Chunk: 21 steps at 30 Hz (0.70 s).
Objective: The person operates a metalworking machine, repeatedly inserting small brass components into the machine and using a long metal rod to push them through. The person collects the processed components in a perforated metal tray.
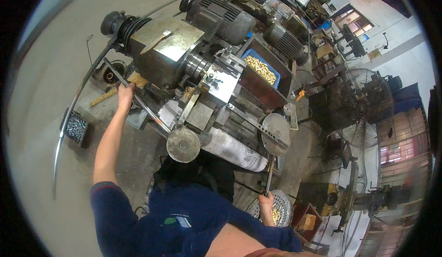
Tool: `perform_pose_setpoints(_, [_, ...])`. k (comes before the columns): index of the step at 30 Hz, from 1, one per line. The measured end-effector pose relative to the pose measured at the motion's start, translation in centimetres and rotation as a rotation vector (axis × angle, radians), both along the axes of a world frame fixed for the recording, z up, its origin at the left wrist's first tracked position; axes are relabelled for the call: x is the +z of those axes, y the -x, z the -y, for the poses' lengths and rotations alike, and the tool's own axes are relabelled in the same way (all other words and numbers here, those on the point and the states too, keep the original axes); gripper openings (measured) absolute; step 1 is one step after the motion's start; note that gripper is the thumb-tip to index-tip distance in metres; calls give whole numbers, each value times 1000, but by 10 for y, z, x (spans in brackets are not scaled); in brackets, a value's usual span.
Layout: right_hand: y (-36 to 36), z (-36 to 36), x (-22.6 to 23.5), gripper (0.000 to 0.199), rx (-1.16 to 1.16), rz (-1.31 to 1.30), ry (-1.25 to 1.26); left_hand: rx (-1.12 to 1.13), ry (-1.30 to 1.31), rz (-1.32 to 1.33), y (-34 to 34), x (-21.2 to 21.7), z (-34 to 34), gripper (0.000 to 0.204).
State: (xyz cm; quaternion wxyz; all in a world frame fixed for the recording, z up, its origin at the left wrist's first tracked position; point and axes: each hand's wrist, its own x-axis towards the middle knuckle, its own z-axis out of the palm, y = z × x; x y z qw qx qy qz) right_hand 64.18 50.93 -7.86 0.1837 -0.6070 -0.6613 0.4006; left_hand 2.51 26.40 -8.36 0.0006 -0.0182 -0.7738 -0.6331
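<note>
My left hand (125,92) is closed around the far end of a long steel lever (140,102) whose axis slants near and right to a round hub (183,144) – my right hand (266,205) grips a short upright handle (269,176), nearer me

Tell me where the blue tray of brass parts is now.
In the head view, the blue tray of brass parts sits behind the lathe, upper centre, just right of its shiny tool block.

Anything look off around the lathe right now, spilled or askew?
Nothing stands out. Left hand grips the long lever, right hand the lower handle. Brass parts sit inside the blue tray, not spilled.
</note>
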Motion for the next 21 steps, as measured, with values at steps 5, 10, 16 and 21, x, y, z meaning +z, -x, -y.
perform_pose_setpoints(5, [-5,-12,15,17,88,-2,16,0,-15,24,-1,2,1,22])
perform_pose_setpoints(10, [-59,-104,14,31,202,924,-514,-103,43,262,-9,18,-6,25])
perform_pose_setpoints(16, [-4,-187,37,63,-35,1051,-499,-258,-12,362,-32,42,5,46])
perform_pose_setpoints(21, [20,-136,6,70,85,599,-690,-377,578,-28,32,-78,96,34])
